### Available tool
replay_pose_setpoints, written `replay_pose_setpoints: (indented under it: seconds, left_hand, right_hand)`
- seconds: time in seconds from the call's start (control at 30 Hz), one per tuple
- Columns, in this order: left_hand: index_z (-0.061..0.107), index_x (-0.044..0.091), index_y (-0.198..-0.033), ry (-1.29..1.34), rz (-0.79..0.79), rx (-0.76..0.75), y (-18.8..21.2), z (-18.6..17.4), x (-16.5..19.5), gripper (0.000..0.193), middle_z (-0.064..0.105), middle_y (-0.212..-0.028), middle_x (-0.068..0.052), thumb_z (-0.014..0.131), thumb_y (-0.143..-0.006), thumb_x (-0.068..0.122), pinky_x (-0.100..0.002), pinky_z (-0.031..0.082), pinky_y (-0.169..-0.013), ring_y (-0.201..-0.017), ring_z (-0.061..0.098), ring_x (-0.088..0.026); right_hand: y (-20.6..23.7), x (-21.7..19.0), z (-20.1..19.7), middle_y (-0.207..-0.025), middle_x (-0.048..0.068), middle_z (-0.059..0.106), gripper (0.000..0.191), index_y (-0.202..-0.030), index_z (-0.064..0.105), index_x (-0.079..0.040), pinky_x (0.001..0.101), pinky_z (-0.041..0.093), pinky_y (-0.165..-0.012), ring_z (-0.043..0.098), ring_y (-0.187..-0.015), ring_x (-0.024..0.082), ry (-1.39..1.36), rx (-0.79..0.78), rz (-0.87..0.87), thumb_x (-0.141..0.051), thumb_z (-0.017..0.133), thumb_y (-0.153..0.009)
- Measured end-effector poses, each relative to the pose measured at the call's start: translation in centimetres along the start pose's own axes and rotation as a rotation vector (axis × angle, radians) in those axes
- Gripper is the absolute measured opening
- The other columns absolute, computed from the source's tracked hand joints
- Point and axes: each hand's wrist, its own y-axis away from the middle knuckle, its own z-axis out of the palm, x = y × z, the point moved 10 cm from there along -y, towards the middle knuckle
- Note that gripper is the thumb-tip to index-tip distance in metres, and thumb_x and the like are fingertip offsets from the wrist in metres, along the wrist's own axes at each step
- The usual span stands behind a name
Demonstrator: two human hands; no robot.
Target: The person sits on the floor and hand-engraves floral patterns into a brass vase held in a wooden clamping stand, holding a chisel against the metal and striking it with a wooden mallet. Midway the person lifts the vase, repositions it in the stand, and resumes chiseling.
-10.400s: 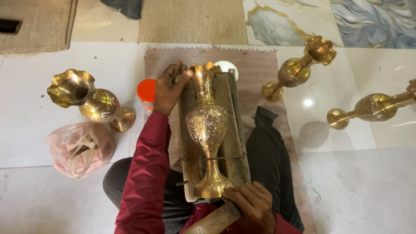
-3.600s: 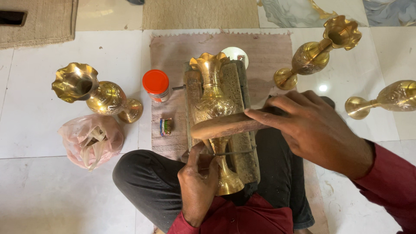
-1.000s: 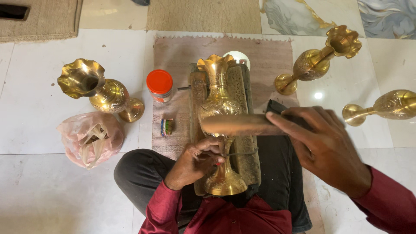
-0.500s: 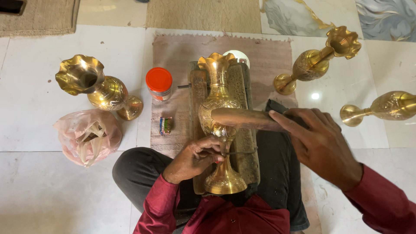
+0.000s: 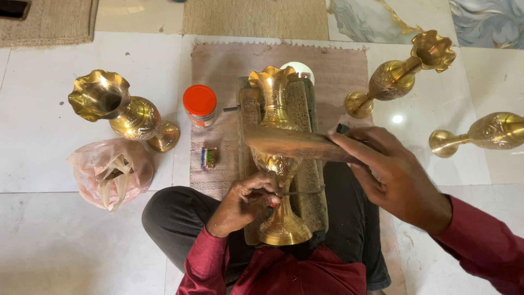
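Your left hand (image 5: 245, 199) is curled tight around a thin metal tool (image 5: 297, 192), its fingers (image 5: 261, 183) pinched shut on the near end while the tip rests against the narrow stem of the brass vase (image 5: 277, 158). That vase lies lengthwise on a worn wooden block (image 5: 314, 180) across your lap, its flared mouth pointing away from you and its round foot close to your red shirt. Your right hand (image 5: 398, 175) grips a flat wooden stick (image 5: 292, 145) by one end, fingers wrapped closed on it; the stick lies crosswise over the vase's belly, though you cannot tell whether it touches the metal. The block sits on a brownish mat (image 5: 218, 71) spread over the tiled floor (image 5: 38, 136). To your left stand an orange-lidded jar (image 5: 200, 105), a small colourful packet (image 5: 208, 158), a second vase (image 5: 123, 112) tipped on its side and a pink plastic bag (image 5: 109, 172). To your right two more vases (image 5: 401, 74) lie on the tiles
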Motion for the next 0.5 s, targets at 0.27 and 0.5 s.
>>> replay_pose_setpoints:
  seconds: [0.27,0.5]
  left_hand:
    - [0.058,0.001,-0.136,0.146,0.039,0.273,1.4,-0.4,1.3,0.045,0.074,-0.101,-0.009,0.069,-0.095,-0.012,-0.03,0.059,-0.088,-0.097,0.07,-0.014]
    - [0.055,-0.002,-0.135,0.136,-0.017,0.454,2.2,-0.5,2.4,0.046,0.078,-0.091,-0.01,0.07,-0.092,-0.004,-0.027,0.064,-0.074,-0.084,0.075,-0.013]
  right_hand:
    - [-2.6,-1.5,1.6,-0.121,0.01,0.063,0.074,-0.145,0.056,-0.024,0.0444,0.057,-0.08,0.062,-0.101,0.025,0.419,-0.105,-0.176,0.002,0.071,-0.077]
    - [-5.8,-2.0,3.8,-0.122,0.008,0.066,0.084,-0.147,0.057,-0.028,0.049,0.056,-0.087,0.063,-0.096,0.025,0.638,-0.258,-0.366,0.0,0.073,-0.07]
